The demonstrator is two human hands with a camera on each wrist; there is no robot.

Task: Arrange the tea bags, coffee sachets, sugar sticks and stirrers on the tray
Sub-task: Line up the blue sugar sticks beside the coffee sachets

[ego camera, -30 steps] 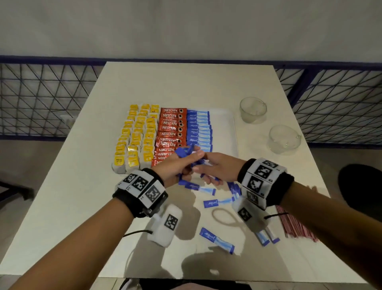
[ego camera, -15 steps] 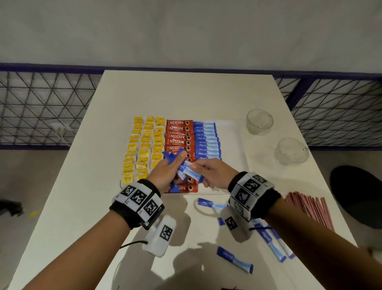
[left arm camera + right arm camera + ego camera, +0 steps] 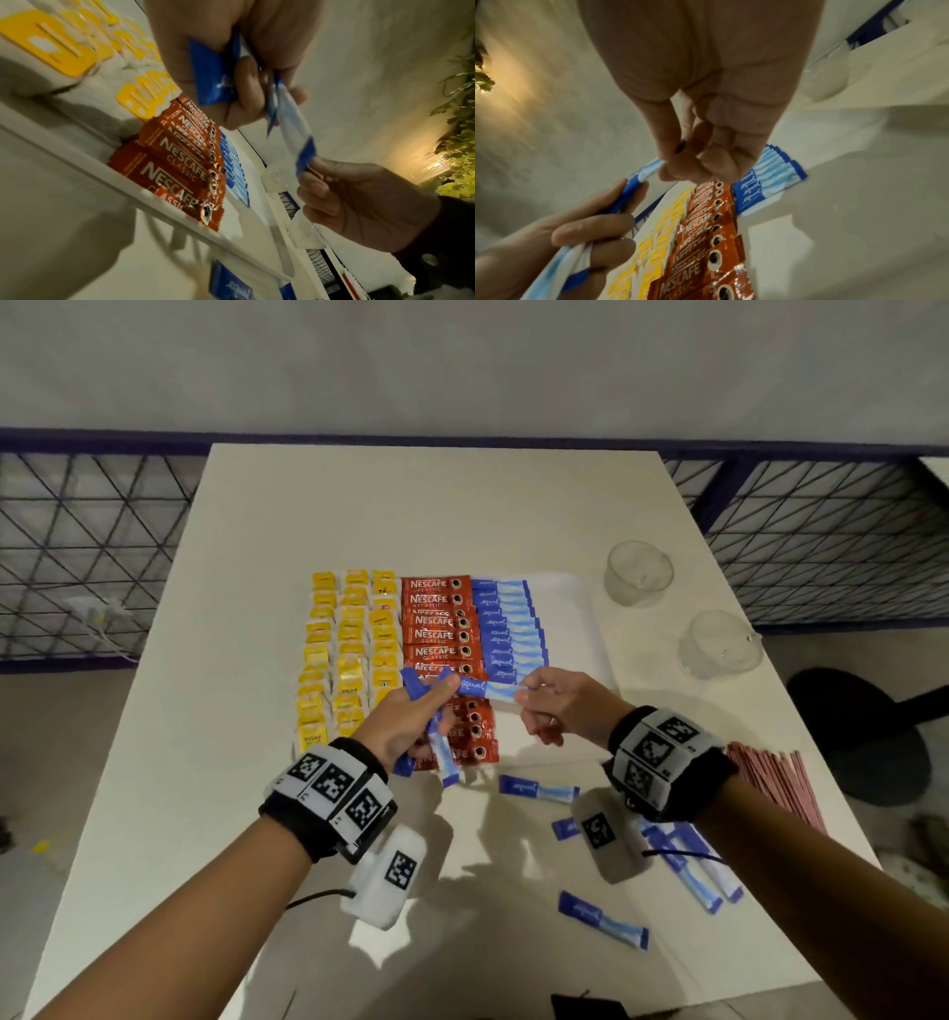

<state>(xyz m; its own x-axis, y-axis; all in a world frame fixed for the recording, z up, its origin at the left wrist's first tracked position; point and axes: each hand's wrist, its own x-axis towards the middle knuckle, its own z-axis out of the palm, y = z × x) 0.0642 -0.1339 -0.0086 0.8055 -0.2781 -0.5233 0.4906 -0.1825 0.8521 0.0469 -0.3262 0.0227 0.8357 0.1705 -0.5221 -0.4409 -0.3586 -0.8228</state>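
My left hand (image 3: 421, 711) grips a bundle of blue sugar sticks (image 3: 439, 752) above the tray's near end. My right hand (image 3: 544, 706) pinches the pale end of one sugar stick (image 3: 485, 688) whose blue end is still in the left fingers; the same stick (image 3: 295, 125) shows in the left wrist view. The white tray (image 3: 575, 608) carries yellow tea bags (image 3: 349, 649), red coffee sachets (image 3: 441, 629) and a column of blue sugar sticks (image 3: 508, 624). Loose sugar sticks (image 3: 536, 791) lie on the table near me. Red stirrers (image 3: 775, 783) lie at the right.
Two clear glass cups (image 3: 639, 572) (image 3: 719, 644) stand right of the tray. A metal lattice railing (image 3: 821, 541) runs behind the white table (image 3: 411, 505). A dark stool base (image 3: 862, 726) sits on the floor at the right.
Both hands rose over the tray. The right hand drew one sugar stick sideways out of the left hand's bundle, so the hands are now further apart.
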